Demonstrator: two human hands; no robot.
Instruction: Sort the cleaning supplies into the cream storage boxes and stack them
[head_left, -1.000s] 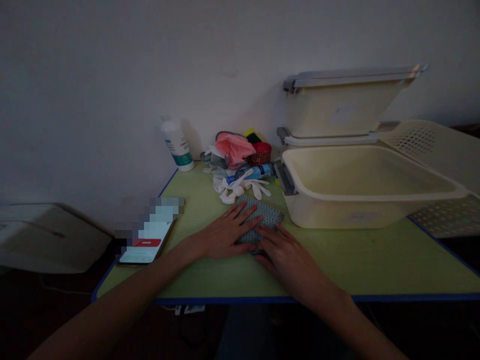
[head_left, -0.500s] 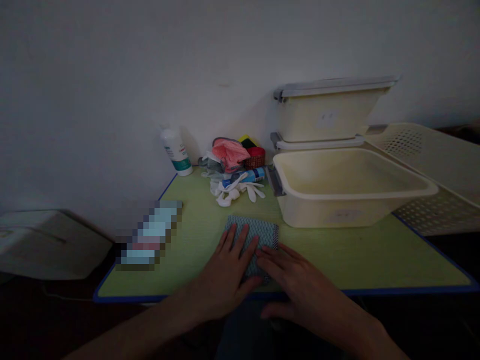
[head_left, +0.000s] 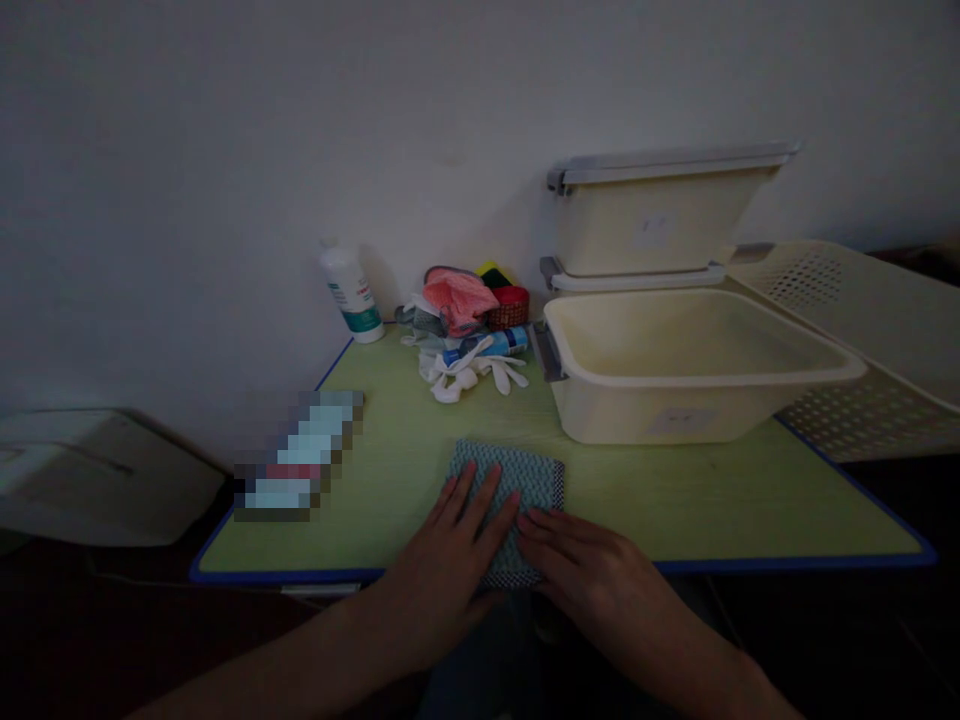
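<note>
Both hands press a blue-grey, coarsely woven cloth with a dark checked border [head_left: 525, 472] onto a pale green tabletop with blue edging [head_left: 712, 500]. The cloth, a second ago close to the limp white gloves [head_left: 457, 385] farther back, now lies at the near edge, a bare stretch of green between — a shift toward the person that appears to make room for handling it flat. The left hand [head_left: 454, 540] spreads its fingers over the cloth's left part, open and closed on nothing; the right hand [head_left: 592, 570] lays its fingertips, held together, on the right part, its thumb hidden, so whether it pinches the near border cannot be told. Writing is scarce and dim: the white plastic bottle with a teal band [head_left: 351, 295], far left, carries print too small to read, as does the blue cylindrical container [head_left: 506, 342] by the gloves. To the right, pale labels mark the open cream plastic bin [head_left: 622, 412] and the lidded cream bin [head_left: 600, 225] behind it — neither legible, and no brand can be made out.
</note>
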